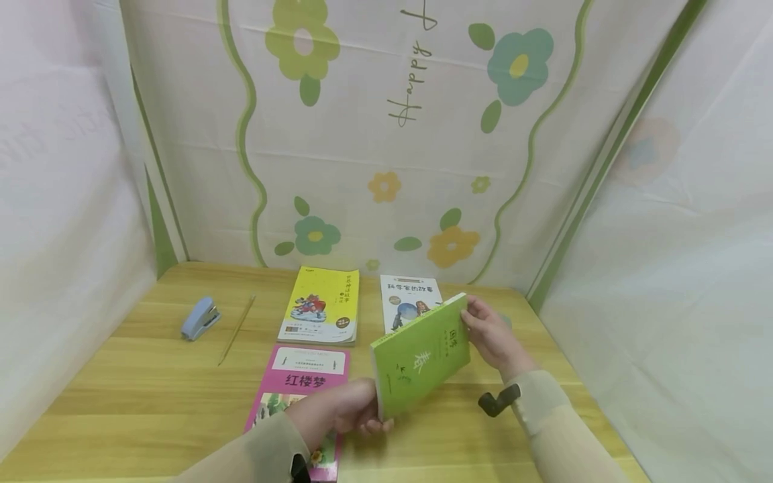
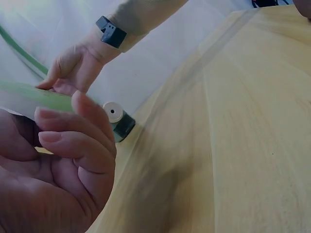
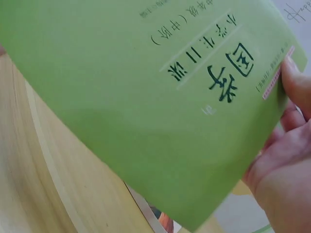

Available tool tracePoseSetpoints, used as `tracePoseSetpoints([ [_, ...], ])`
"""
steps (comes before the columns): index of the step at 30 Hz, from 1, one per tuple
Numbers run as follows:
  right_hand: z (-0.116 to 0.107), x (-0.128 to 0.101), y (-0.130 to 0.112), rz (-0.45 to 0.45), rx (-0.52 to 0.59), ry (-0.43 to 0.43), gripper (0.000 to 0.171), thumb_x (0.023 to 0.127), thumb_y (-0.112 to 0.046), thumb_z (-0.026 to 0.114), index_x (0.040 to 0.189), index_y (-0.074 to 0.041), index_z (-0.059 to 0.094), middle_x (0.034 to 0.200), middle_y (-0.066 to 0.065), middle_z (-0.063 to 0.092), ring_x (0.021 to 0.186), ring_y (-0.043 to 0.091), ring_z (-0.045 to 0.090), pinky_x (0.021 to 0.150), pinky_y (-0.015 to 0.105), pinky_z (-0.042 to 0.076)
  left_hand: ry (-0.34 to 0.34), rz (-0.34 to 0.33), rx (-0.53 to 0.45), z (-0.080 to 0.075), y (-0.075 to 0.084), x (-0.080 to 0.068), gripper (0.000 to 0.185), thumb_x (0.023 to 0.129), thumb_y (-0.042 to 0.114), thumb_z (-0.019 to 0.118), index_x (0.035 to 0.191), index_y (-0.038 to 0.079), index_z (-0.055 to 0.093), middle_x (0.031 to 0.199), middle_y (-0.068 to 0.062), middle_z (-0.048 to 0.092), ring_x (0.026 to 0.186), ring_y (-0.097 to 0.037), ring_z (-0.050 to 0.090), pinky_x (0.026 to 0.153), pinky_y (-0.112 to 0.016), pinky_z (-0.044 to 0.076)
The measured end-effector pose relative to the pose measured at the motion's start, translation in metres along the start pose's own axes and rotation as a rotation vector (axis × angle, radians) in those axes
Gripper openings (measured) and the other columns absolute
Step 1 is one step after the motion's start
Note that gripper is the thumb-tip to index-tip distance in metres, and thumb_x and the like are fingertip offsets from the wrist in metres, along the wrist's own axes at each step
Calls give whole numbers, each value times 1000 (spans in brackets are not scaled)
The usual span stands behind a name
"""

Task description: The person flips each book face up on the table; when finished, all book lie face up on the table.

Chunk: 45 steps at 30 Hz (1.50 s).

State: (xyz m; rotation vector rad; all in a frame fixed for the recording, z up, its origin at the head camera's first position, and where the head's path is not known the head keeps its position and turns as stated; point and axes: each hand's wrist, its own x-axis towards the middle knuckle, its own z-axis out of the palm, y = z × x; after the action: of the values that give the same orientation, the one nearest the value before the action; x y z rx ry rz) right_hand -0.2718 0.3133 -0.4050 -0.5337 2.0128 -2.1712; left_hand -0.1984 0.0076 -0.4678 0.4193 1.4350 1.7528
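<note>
A green book (image 1: 421, 355) is held tilted above the wooden table (image 1: 151, 396), between both hands. My left hand (image 1: 356, 407) grips its near lower corner, fingers curled under the edge (image 2: 73, 141). My right hand (image 1: 492, 333) holds the far upper corner, thumb on the cover (image 3: 296, 80). The green cover (image 3: 146, 97) with dark printed characters fills the right wrist view. Its thin edge (image 2: 34, 97) shows in the left wrist view, where the right hand (image 2: 73, 68) is also seen.
On the table lie a yellow book (image 1: 321, 305), a white book (image 1: 407, 302) partly behind the green one, and a pink book (image 1: 302, 396) under my left arm. A blue stapler (image 1: 200, 317) and a thin stick (image 1: 237, 330) lie at left. A small capped bottle (image 2: 118, 120) stands by the cloth wall.
</note>
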Motion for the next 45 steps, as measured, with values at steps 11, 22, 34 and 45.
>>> tracePoseSetpoints([
  [11,6,4,0,92,-73,146,14,100,-10,55,114,-10,57,103,4,61,85,16,63,77,29,55,-117,8,49,-2,3,1,49,103,42,43,132,5,60,101,-30,67,77,-31,71,57,-34,60],
  [22,1,3,5,212,-216,131,34,96,-11,61,124,6,56,97,11,65,76,19,65,72,33,59,49,107,20,-11,11,-1,45,100,42,52,119,4,67,101,-19,68,74,-26,68,56,-29,59],
  [34,-3,1,8,305,-310,107,37,94,-14,64,125,5,57,95,12,68,73,21,67,67,35,59,105,122,88,-13,19,-1,38,99,30,56,117,-3,64,97,-19,71,66,-23,69,61,-30,60],
  [45,9,0,17,358,-330,27,36,91,-17,69,122,1,62,98,13,69,76,22,68,70,35,59,-39,113,262,-4,19,-6,40,90,3,62,128,5,52,90,-18,72,66,-35,71,54,-35,60],
])
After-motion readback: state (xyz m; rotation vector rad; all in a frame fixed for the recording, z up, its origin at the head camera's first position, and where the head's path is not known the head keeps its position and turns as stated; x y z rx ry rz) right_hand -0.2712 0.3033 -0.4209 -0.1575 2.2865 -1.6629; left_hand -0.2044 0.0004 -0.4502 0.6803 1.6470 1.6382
